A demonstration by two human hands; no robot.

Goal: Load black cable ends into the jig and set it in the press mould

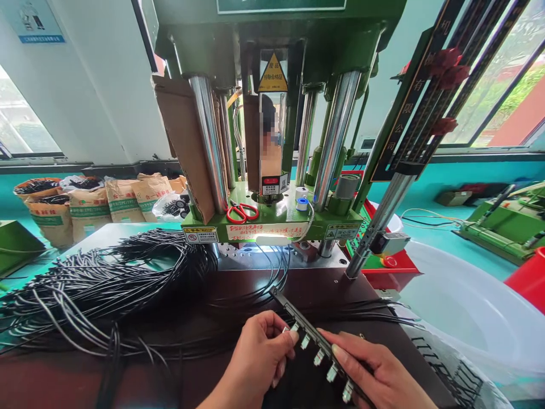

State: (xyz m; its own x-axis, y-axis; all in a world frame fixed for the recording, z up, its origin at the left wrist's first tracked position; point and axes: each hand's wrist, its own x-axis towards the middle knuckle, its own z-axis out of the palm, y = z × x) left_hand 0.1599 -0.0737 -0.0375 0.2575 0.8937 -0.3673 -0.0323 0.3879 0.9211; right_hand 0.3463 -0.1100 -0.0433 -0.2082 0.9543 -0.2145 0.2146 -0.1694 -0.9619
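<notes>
Near the table's front edge, my right hand (370, 363) grips a long, narrow dark bar (313, 330), which slants up to the left. Along the bar's near side sits a row of several small silver metal connectors (319, 357). My left hand (264, 349) pinches a metal connector (294, 328) at the upper part of that row between thumb and finger. Behind the bar, thin black cables (279, 272) hang down from the green press (255, 213) onto the dark tabletop (323, 284). My right hand's fingertips are partly hidden under the bar.
A big heap of black cables (128, 278) covers the table's left side. More cables (361, 312) lie to the right. Red-handled scissors (242, 213) rest on the press ledge. A white tub (460, 301) stands at right, beside a bag of dark strips (451, 369).
</notes>
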